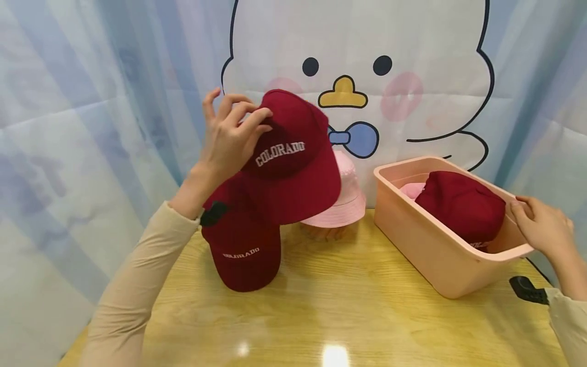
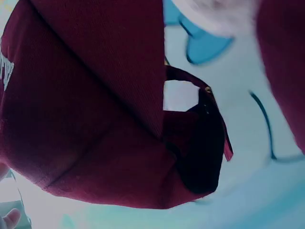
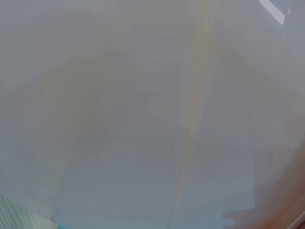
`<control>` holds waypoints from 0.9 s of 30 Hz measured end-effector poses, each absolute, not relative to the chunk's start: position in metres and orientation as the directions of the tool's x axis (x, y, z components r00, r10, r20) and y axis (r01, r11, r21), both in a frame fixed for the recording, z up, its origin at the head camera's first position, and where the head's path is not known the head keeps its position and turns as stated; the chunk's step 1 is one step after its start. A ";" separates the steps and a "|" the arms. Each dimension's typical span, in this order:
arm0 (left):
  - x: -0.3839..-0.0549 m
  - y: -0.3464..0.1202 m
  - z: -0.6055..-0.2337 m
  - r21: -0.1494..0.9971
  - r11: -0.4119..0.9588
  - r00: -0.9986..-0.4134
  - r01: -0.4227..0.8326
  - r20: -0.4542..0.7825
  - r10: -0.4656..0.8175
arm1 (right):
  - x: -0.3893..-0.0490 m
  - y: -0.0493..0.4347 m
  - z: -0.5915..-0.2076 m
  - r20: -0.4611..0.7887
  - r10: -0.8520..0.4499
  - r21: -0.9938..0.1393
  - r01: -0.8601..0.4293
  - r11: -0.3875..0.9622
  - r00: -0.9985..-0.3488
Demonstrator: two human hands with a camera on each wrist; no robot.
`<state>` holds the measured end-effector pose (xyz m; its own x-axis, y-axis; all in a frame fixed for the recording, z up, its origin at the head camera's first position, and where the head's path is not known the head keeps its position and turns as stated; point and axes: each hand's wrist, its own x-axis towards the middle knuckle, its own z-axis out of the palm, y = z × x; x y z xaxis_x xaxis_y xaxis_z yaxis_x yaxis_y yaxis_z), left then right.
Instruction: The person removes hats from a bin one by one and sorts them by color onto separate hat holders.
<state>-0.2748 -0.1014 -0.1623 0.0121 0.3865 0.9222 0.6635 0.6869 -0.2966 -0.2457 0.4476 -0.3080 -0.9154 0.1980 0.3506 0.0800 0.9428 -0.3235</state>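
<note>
My left hand (image 1: 231, 132) pinches the crown of a maroon baseball cap (image 1: 293, 127) marked COLORADO, holding it above the table. Its back strap and opening show in the left wrist view, where the cap (image 2: 90, 114) fills much of the picture. Directly below is a second maroon COLORADO cap (image 1: 247, 265), partly hidden by the raised one. Behind them sits a pink bucket hat (image 1: 350, 196), also partly covered. My right hand (image 1: 545, 224) grips the near right rim of a peach plastic bin (image 1: 412, 244). The right wrist view is too washed out to show the hand.
Inside the bin lie another maroon cap (image 1: 463, 204) and something pink (image 1: 412, 190). A glossy wood-grain table (image 1: 339, 306) carries everything. Close behind it hangs a pale curtain (image 1: 458, 102) with a cartoon figure.
</note>
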 end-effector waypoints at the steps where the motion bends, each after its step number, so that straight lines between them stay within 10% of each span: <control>1: -0.274 -0.111 -0.164 -0.291 0.693 0.002 0.659 0.923 0.385 | -0.245 0.448 -0.308 0.352 0.198 -0.324 0.079 0.943 -0.915; 15: -0.283 -0.191 -0.199 -0.346 0.761 -0.235 0.548 0.810 0.538 | -0.248 0.446 -0.308 0.354 0.212 -0.325 0.093 0.941 -0.911; 27: -0.259 -0.193 -0.263 -0.395 0.695 -0.196 0.601 0.770 0.607 | -0.247 0.438 -0.306 0.356 0.218 -0.324 0.099 0.941 -0.909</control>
